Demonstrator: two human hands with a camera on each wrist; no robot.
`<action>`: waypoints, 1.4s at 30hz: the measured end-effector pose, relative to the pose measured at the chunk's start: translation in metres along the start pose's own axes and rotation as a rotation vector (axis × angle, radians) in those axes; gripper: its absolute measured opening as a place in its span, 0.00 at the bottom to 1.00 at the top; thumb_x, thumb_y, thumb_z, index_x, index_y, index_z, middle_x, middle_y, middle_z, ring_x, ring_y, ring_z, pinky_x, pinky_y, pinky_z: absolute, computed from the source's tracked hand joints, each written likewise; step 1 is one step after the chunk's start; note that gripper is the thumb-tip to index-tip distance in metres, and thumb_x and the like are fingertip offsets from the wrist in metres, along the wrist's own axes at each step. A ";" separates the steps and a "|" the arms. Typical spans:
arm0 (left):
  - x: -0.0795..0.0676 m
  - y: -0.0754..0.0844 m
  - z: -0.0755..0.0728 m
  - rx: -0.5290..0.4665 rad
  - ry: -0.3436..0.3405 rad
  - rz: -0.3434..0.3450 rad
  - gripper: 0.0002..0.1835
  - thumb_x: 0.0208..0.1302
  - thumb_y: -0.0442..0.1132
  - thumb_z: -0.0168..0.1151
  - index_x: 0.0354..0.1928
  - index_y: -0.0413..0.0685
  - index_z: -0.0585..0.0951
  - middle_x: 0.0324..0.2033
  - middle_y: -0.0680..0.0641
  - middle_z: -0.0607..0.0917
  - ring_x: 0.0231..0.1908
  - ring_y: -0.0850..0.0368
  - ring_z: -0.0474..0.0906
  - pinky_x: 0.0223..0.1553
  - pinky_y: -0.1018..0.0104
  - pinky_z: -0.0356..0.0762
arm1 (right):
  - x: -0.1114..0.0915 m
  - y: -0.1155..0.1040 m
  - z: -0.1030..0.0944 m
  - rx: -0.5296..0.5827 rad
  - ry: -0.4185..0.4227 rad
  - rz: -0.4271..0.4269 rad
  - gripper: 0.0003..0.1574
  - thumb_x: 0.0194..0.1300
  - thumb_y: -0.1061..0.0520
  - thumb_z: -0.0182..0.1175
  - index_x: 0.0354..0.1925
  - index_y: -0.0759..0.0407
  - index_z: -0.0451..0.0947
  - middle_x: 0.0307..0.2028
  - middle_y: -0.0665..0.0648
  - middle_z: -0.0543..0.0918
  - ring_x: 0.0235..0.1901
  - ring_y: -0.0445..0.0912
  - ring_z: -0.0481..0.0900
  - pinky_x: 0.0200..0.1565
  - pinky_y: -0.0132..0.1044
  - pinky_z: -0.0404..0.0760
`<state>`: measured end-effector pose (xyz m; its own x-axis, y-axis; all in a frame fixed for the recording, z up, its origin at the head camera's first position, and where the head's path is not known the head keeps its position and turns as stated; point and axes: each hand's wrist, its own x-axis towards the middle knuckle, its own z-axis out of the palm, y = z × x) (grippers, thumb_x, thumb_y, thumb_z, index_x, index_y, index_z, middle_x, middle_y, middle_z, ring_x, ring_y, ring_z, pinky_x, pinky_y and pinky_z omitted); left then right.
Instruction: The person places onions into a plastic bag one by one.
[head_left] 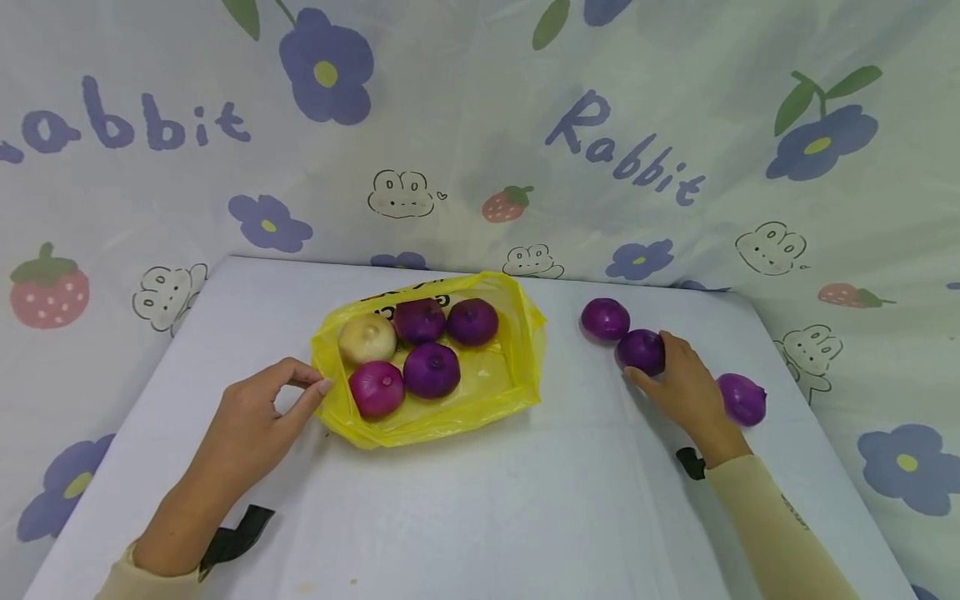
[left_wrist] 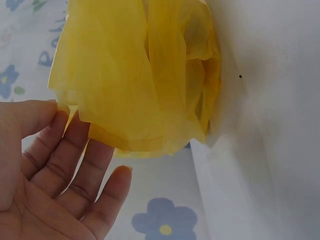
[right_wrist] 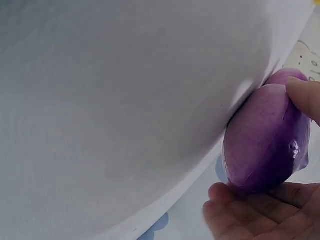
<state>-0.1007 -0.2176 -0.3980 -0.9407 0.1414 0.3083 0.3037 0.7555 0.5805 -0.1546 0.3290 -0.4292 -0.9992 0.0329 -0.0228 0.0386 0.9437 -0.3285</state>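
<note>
A yellow plastic bag (head_left: pixel 487 392) lies with its mouth spread, left of the table's middle. Inside it sit a pale onion (head_left: pixel 367 338) and several purple onions (head_left: pixel 431 371). My left hand (head_left: pixel 258 421) pinches the bag's left rim between thumb and fingertips; in the left wrist view the bag's yellow film (left_wrist: pixel 120 75) meets the fingers. On the right, my right hand (head_left: pixel 686 390) holds a purple onion (head_left: pixel 640 352) between thumb and fingers, still at table level. That onion (right_wrist: pixel 265 137) shows large in the right wrist view, with another purple one partly behind it.
One purple onion (head_left: pixel 605 320) rests just behind and left of the held one. Another purple onion (head_left: pixel 742 399) lies right of my right hand. The white table (head_left: pixel 480 517) ends against a patterned cloth (head_left: pixel 465 108) at the back.
</note>
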 end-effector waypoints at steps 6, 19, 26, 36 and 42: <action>0.000 0.000 -0.001 -0.006 0.002 0.003 0.07 0.69 0.38 0.72 0.44 0.50 0.83 0.39 0.49 0.89 0.42 0.48 0.83 0.39 0.60 0.82 | -0.001 -0.001 -0.002 0.022 0.003 0.022 0.57 0.69 0.43 0.69 0.74 0.78 0.55 0.68 0.81 0.66 0.66 0.75 0.67 0.63 0.70 0.69; -0.001 0.000 -0.001 0.000 -0.005 -0.002 0.07 0.69 0.38 0.71 0.44 0.49 0.83 0.39 0.49 0.89 0.42 0.48 0.83 0.39 0.52 0.83 | -0.006 -0.002 -0.003 0.043 0.025 -0.001 0.57 0.69 0.45 0.70 0.75 0.79 0.54 0.68 0.82 0.65 0.67 0.75 0.66 0.64 0.69 0.68; 0.000 0.000 -0.001 0.000 -0.001 0.009 0.07 0.69 0.38 0.72 0.44 0.49 0.83 0.39 0.50 0.89 0.41 0.50 0.83 0.38 0.56 0.83 | -0.010 -0.006 -0.005 0.057 0.073 -0.045 0.55 0.68 0.48 0.71 0.74 0.79 0.56 0.67 0.82 0.66 0.66 0.75 0.67 0.64 0.70 0.68; 0.001 0.001 -0.001 -0.002 -0.008 0.010 0.07 0.69 0.38 0.71 0.44 0.49 0.83 0.39 0.49 0.89 0.41 0.50 0.83 0.40 0.52 0.84 | -0.017 -0.014 -0.008 0.057 0.095 -0.079 0.54 0.67 0.50 0.72 0.74 0.78 0.57 0.67 0.80 0.67 0.66 0.74 0.67 0.63 0.70 0.69; 0.002 0.000 0.000 -0.001 -0.008 0.015 0.07 0.69 0.38 0.71 0.44 0.49 0.83 0.39 0.50 0.89 0.42 0.49 0.83 0.40 0.51 0.84 | -0.023 -0.020 -0.010 0.072 0.114 -0.114 0.54 0.66 0.51 0.72 0.74 0.78 0.57 0.68 0.80 0.67 0.67 0.73 0.67 0.64 0.69 0.68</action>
<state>-0.1022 -0.2173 -0.3970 -0.9371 0.1583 0.3109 0.3184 0.7528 0.5761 -0.1327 0.3125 -0.4122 -0.9916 -0.0322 0.1249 -0.0789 0.9175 -0.3898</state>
